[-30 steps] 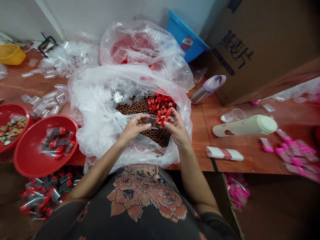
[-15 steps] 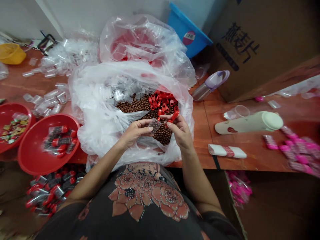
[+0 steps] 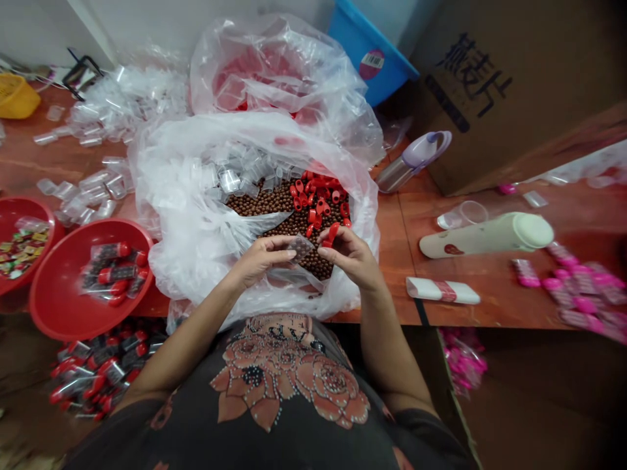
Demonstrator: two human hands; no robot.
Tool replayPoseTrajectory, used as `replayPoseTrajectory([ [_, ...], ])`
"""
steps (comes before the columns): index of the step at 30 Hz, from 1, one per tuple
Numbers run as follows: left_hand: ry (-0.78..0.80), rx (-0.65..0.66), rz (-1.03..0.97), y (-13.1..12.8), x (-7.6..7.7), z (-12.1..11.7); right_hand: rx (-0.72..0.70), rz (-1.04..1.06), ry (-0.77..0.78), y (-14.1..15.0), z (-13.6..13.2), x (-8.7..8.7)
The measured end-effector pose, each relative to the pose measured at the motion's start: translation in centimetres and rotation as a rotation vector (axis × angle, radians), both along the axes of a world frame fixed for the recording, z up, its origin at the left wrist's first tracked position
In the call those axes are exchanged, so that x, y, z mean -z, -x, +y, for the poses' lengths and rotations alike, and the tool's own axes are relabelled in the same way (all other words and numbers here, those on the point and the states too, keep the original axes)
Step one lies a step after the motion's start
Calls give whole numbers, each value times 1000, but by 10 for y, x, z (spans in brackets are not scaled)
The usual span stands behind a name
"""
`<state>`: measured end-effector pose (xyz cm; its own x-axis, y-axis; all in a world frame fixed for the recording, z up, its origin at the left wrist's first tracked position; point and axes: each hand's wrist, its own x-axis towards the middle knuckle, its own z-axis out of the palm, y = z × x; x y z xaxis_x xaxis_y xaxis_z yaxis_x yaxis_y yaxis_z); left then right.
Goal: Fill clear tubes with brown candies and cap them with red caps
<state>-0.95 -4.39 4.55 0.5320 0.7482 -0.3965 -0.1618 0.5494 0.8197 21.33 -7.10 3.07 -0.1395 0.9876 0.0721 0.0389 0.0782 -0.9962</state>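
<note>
My left hand (image 3: 258, 258) pinches a small clear plastic tube (image 3: 300, 247) filled with brown balls. My right hand (image 3: 350, 256) is closed on a red cap (image 3: 332, 233) right beside the tube's open end. Both hands hover over a big clear plastic bag (image 3: 196, 215) on the table. Inside the bag lie brown chocolate balls (image 3: 274, 203), loose red caps (image 3: 318, 193) and empty clear tubes (image 3: 235, 173).
A red bowl (image 3: 63, 307) of capped tubes and a second red bowl (image 3: 14, 215) of candies stand at the left. More empty tubes (image 3: 93, 192) lie behind them. A white flask (image 3: 484, 238), a steel bottle (image 3: 409, 163), a cardboard box (image 3: 514, 85) and pink packets (image 3: 578, 290) are on the right.
My right hand picked a red cap from the pile and brought it back to the tube in my left hand. The view shifted slightly.
</note>
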Motion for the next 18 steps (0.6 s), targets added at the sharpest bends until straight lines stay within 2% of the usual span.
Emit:
replayPoseTrajectory([
  [7, -119, 50, 44, 0, 4, -7, 93, 85, 98, -3, -8, 11],
  [9, -136, 52, 44, -2, 3, -9, 96, 103, 95, -1, -9, 16],
  [11, -148, 41, 47, -4, 3, -11, 138, 33, 44, 1, -9, 18],
  [15, -150, 14, 59, -4, 2, -12, 328, -247, -124, 4, -11, 12],
  [18, -150, 11, 55, -4, 3, -13, 322, -155, -84, 9, -14, 2],
])
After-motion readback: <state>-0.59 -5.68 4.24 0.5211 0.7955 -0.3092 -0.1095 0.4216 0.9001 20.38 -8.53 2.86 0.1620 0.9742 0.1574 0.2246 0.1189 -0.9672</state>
